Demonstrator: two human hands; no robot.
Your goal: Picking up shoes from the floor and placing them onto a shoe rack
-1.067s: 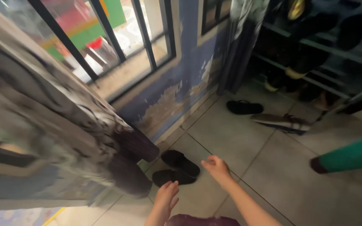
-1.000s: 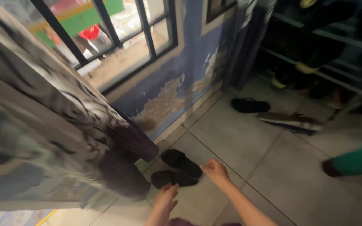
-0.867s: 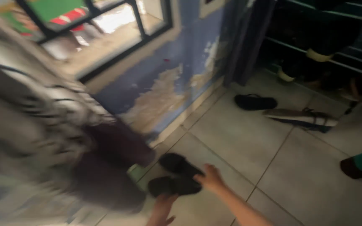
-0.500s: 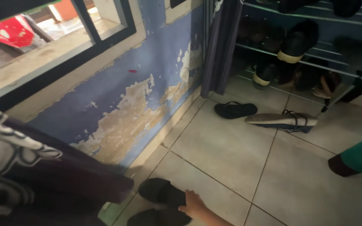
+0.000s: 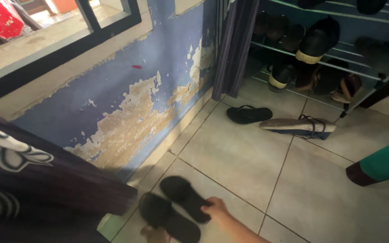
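Note:
Two black slippers lie side by side on the tiled floor near the blue wall. My right hand [image 5: 214, 208] grips the edge of the farther black slipper [image 5: 182, 195]. My left hand [image 5: 155, 234] shows only in part at the bottom edge. It holds the near end of the nearer black slipper [image 5: 165, 217]. Both slippers point diagonally toward the wall.
A dark patterned cloth [image 5: 32, 180] hangs at the left. A black flip-flop [image 5: 248, 114] and a wedge sandal on its side [image 5: 299, 127] lie before a metal shoe rack [image 5: 338, 67] holding several shoes. A dark curtain [image 5: 232, 45] hangs beside it. A teal sleeve-like shape [image 5: 383, 164] enters from the right.
The view has tilted down toward the floor. My right hand has closed on the farther slipper. The nearer slipper has turned to lie parallel with it, held by my left hand.

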